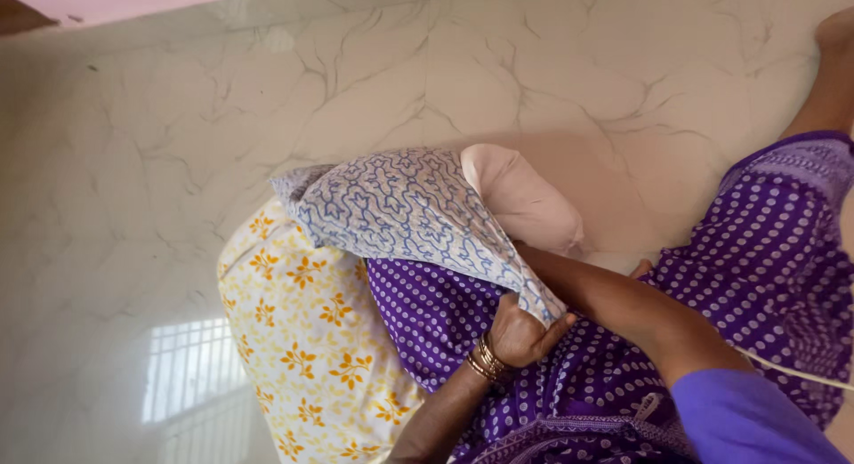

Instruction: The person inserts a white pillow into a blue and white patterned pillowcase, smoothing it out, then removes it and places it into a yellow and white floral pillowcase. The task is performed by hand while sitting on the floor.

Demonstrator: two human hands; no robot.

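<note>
Head view looked down on a marble-patterned floor (178, 144), where the left hand (520, 332) — bangles at the wrist — was clenched on the lower edge of a blue-and-white patterned pillowcase (409, 210). A pale pink pillow (525, 197) stuck out of the case's upper end, above and to the right of that grip. The right hand was hidden inside the case, so its hold could not be told. A white pillow with yellow flowers (311, 339) lay just beside, touching the purple dotted garment (774, 250).
</note>
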